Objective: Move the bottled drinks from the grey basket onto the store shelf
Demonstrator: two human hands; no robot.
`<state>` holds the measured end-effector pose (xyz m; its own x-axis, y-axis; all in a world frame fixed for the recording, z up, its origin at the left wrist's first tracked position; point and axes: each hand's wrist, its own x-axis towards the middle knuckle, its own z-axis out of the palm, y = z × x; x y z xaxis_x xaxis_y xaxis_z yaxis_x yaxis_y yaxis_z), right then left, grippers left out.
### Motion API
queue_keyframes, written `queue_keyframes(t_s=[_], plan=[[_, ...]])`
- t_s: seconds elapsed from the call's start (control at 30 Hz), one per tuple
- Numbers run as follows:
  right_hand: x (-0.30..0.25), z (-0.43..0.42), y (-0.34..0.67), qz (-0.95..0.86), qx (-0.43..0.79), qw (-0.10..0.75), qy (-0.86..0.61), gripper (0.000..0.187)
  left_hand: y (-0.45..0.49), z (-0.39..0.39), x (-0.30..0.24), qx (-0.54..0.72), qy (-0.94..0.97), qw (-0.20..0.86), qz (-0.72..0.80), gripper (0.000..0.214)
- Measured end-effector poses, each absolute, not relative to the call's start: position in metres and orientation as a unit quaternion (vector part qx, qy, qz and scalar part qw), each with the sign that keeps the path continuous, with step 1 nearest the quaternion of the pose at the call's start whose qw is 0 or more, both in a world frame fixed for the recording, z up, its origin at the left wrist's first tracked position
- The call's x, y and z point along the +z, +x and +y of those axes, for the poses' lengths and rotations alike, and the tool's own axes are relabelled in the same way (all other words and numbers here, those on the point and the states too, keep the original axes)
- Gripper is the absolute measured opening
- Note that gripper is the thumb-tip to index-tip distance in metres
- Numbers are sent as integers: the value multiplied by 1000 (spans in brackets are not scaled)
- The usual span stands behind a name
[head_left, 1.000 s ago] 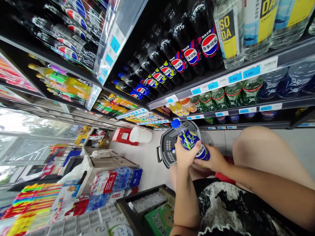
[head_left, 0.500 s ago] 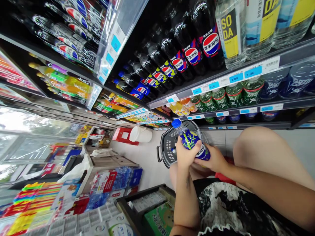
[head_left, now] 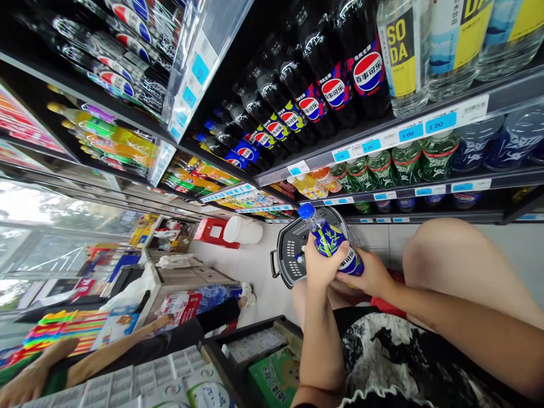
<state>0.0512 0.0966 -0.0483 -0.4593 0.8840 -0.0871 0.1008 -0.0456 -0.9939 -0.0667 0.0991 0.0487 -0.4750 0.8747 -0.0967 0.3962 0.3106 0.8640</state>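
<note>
A Pepsi bottle (head_left: pixel 327 238) with a blue cap and a bamboo-patterned blue label is tilted in front of me. My left hand (head_left: pixel 322 265) is closed around its middle, thumb across the label. Toward the bottle's base, my right hand (head_left: pixel 370 274) also grips it, with the fingers partly hidden. Behind the bottle on the floor is a dark grey shopping basket (head_left: pixel 285 271) with slotted holes, partly covered by the bottle, my left hand and my leg.
Shelves hold several cola bottles (head_left: pixel 312 107), soda water bottles (head_left: pixel 402 56) and green bottles (head_left: pixel 406 164). A white bucket (head_left: pixel 244 230) stands beside a red object (head_left: pixel 215 233). At lower left, a person's arm (head_left: pixel 114 345) reaches past stacked goods. A dark-framed display (head_left: pixel 238 362) is near me.
Another person has come into view at lower left, with arms, a dark-clothed leg and a light shoe showing. My hands and the bottle have barely moved.
</note>
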Motion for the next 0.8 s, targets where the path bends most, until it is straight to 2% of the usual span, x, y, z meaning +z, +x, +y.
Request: queue_keyframes(t_s=[0.23, 0.43, 0.73, 0.8], plan=[[-47, 105, 50, -608, 591, 319, -424, 53, -70, 97, 46, 402, 437, 274, 757, 55], [-46, 118, 49, -641, 569, 267, -440, 54, -71, 95, 44, 371, 467, 259, 760, 92], [-51, 116, 48, -660, 559, 280, -416, 57, -69, 93, 44, 369, 470, 238, 766, 98], [-50, 116, 49, -660, 553, 281, -423, 59, -72, 93, 42, 372, 478, 247, 756, 93]])
